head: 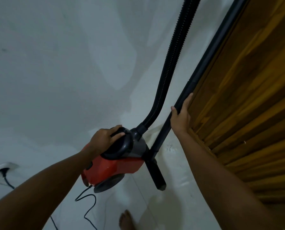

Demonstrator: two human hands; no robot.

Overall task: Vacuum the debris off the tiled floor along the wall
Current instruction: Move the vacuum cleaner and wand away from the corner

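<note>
Seen from my head camera: my left hand (pixel 105 138) grips the black carry handle (pixel 121 143) of the red vacuum cleaner (pixel 115 166), which is at the foot of the white wall (pixel 55 63). My right hand (pixel 180 118) wraps around the black wand (pixel 204 63), held beside the wooden door (pixel 254 97). A ribbed hose (pixel 173 55) rises from the canister. The power cord (pixel 88 201) trails over the tiled floor (pixel 171 205) near my bare foot (pixel 126 219); another plug sits in a wall socket (pixel 4 170).

A home interior, by its plain white wall (pixel 55 63), pale tiled floor (pixel 176 205), wooden door (pixel 254 97), wall socket (pixel 0 171) and a bare foot (pixel 126 220).
</note>
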